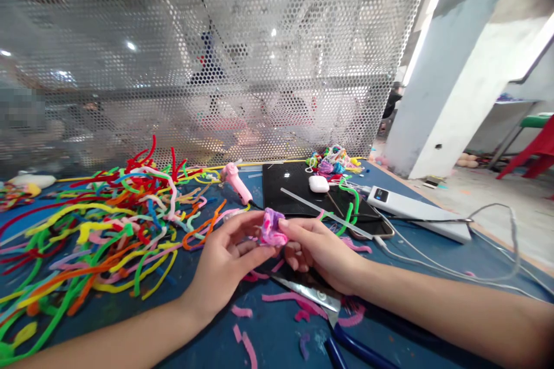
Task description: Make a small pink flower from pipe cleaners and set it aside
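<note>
Between both hands is a small fuzzy pink and purple piece (273,229), held above the blue table. My left hand (227,256) pinches it from the left, thumb below and fingers behind. From the right, my right hand (318,248) presses it with thumb and index finger, its other fingers curled. Below my right hand lie scissors (318,295) with blue handles, partly hidden by the hand. Cut pink pipe cleaner scraps (242,311) are scattered around them.
A heap of colourful pipe cleaners (108,230) covers the left. Behind my hands are a pink glue gun (238,183), a black mat (283,184), a white earbud case (319,184) and a phone (372,222). A white power bank (419,213) with cables lies right; a perforated metal panel (259,69) stands behind.
</note>
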A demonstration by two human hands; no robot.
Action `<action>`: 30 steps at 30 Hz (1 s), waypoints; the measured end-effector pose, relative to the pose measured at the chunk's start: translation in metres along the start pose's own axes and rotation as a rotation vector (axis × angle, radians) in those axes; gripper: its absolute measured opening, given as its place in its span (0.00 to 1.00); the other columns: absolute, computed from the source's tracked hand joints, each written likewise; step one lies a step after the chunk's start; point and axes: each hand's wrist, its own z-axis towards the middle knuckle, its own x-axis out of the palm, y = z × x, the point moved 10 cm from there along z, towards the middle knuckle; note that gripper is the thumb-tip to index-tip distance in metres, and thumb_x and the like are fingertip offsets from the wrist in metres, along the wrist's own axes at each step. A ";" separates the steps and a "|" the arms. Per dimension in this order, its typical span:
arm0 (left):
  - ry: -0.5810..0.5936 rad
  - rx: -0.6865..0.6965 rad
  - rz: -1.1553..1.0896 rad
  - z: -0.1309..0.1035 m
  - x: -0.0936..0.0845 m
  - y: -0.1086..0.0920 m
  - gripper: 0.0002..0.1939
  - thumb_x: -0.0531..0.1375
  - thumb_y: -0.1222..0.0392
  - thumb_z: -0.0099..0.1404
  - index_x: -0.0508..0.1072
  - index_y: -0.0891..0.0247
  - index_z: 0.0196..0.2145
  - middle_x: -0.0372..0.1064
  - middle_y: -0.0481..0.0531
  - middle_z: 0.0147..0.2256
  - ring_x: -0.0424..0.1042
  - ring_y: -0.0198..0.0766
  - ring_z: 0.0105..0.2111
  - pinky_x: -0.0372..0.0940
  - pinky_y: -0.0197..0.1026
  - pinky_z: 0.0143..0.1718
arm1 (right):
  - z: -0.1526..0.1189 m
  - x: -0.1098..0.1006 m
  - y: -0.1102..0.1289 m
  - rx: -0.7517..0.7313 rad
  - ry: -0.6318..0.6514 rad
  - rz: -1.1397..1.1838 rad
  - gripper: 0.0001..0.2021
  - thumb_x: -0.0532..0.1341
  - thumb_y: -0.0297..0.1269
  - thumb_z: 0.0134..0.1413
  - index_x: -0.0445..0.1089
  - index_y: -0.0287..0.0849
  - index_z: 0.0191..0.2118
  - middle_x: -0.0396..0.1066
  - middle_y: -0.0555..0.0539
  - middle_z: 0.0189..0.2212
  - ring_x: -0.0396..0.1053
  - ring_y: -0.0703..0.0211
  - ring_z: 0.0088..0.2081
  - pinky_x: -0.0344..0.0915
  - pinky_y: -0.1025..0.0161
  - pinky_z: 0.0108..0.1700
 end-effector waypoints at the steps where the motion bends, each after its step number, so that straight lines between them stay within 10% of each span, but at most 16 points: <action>1: -0.014 0.017 0.010 -0.001 -0.001 -0.002 0.19 0.69 0.61 0.51 0.72 0.59 0.42 0.74 0.51 0.43 0.73 0.41 0.44 0.69 0.39 0.42 | 0.000 0.000 0.000 -0.001 0.003 -0.034 0.22 0.62 0.55 0.49 0.68 0.36 0.25 0.64 0.54 0.17 0.57 0.73 0.17 0.49 0.74 0.17; 17: 0.116 0.048 0.125 -0.008 0.010 -0.006 0.15 0.68 0.59 0.53 0.78 0.54 0.40 0.71 0.52 0.45 0.72 0.42 0.41 0.70 0.37 0.38 | -0.003 0.008 -0.002 -0.003 0.067 -0.314 0.19 0.61 0.48 0.52 0.67 0.37 0.21 0.62 0.54 0.15 0.55 0.73 0.16 0.49 0.74 0.16; 24: 0.086 0.047 0.130 -0.003 0.010 -0.009 0.11 0.64 0.58 0.58 0.77 0.55 0.40 0.73 0.50 0.44 0.70 0.42 0.46 0.67 0.37 0.44 | -0.006 -0.003 0.015 -0.160 -0.058 -0.199 0.19 0.67 0.44 0.47 0.64 0.44 0.42 0.66 0.53 0.33 0.60 0.72 0.21 0.59 0.73 0.19; 30: 0.049 -0.026 0.061 0.000 0.004 0.005 0.11 0.61 0.55 0.62 0.74 0.59 0.41 0.73 0.50 0.43 0.70 0.39 0.44 0.64 0.36 0.46 | -0.006 -0.005 0.014 -0.144 -0.082 -0.235 0.18 0.64 0.50 0.49 0.59 0.42 0.29 0.59 0.58 0.16 0.57 0.71 0.18 0.56 0.73 0.19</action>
